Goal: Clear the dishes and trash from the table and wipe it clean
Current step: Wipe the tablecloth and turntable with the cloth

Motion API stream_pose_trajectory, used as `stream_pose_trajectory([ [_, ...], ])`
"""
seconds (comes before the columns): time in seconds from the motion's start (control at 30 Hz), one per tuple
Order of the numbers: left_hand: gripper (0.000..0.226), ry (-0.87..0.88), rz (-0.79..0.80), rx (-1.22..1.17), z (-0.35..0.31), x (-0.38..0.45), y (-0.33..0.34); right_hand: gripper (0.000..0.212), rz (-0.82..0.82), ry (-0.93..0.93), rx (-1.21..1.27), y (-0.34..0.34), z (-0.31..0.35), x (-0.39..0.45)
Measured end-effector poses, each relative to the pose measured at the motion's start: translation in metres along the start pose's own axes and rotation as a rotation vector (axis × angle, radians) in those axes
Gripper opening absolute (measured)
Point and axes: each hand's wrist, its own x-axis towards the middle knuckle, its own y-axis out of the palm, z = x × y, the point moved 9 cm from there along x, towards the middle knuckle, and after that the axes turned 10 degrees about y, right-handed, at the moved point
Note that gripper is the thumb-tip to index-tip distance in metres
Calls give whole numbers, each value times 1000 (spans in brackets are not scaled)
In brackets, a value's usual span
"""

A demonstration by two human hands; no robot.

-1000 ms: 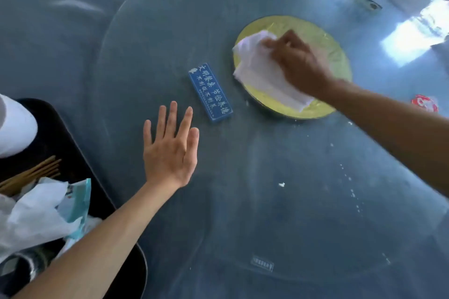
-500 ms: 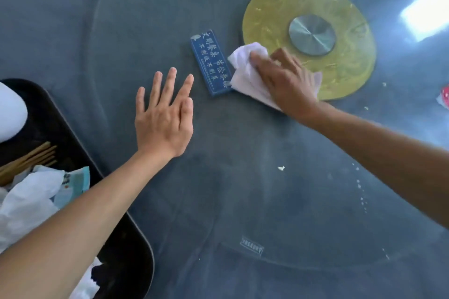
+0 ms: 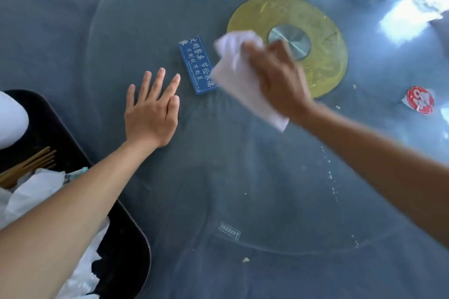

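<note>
My right hand [image 3: 279, 80] is curled over a white cloth [image 3: 239, 75], gripping it against the glass; both are blurred, so I cannot make out the individual fingers. The cloth is crumpled, with one corner trailing down toward my wrist and its upper edge lying over the rim of the yellow disc [image 3: 315, 39]. My left hand [image 3: 151, 109] lies flat on the glass, palm down, fingers straight and slightly spread, holding nothing.

Just between my hands sits a blue sign [image 3: 196, 65] with white characters, lying flat and tilted; its lower right end touches or slips under the cloth's edge, I cannot tell which. The yellow disc has a silver hub [image 3: 295, 40] at its centre, partly hidden behind my right hand. All this rests on a round glass turntable [image 3: 243, 165] over the grey table [image 3: 48, 43].

Small crumbs [image 3: 330, 175] lie scattered in a line under my right forearm, and one larger bit [image 3: 246, 260] sits near the turntable's near rim. A red and white wrapper [image 3: 420, 101] lies well to the right.

At my left, a black tray [image 3: 126, 238] holds crumpled white paper [image 3: 31, 192], chopsticks [image 3: 26, 165] and a white bowl [image 3: 11, 119]; my left forearm crosses over it.
</note>
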Motion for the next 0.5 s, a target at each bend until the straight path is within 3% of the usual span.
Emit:
stream_pose_trajectory([
  [0.1, 52, 19, 20, 32, 8, 10, 1, 38, 13, 73, -206, 29, -40, 94],
  [0.2, 52, 35, 15, 31, 16, 17, -1, 33, 22, 244, -300, 58, -44, 101],
  [0.27, 51, 48, 14, 41, 21, 22, 1, 37, 53, 112, -275, 75, -10, 73],
  [0.37, 51, 87, 19, 30, 27, 35, 0, 43, 272, -165, -199, 98, 45, -18],
  [0.47, 52, 95, 27, 51, 31, 39, -4, 76, 512, -422, -113, 110, 90, -158],
  [0.5, 51, 96, 40, 52, 31, 40, -4, 82, 520, -518, -86, 110, 97, -199],
])
